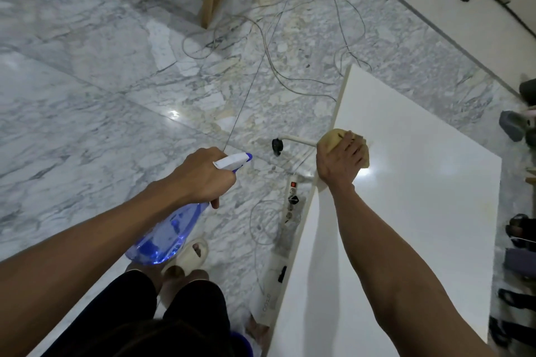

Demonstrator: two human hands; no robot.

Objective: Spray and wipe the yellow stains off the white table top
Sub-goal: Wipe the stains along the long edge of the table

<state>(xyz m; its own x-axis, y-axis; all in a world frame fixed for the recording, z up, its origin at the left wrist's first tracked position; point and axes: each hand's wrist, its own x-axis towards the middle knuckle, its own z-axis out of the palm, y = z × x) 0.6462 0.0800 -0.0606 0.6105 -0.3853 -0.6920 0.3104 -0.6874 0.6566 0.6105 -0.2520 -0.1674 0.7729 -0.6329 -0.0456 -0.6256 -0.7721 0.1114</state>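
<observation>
While left hand (203, 175) grips spray bottle (171, 229), right hand (340, 164) fingers clutch cloth (333, 138)

A lived-in home room: polished marble floor (87, 81), loose cables (290, 38) trailing to a power strip (293, 203), shoes (519, 229) lined along one wall (a slipper (191, 255) on the person's foot too).
</observation>
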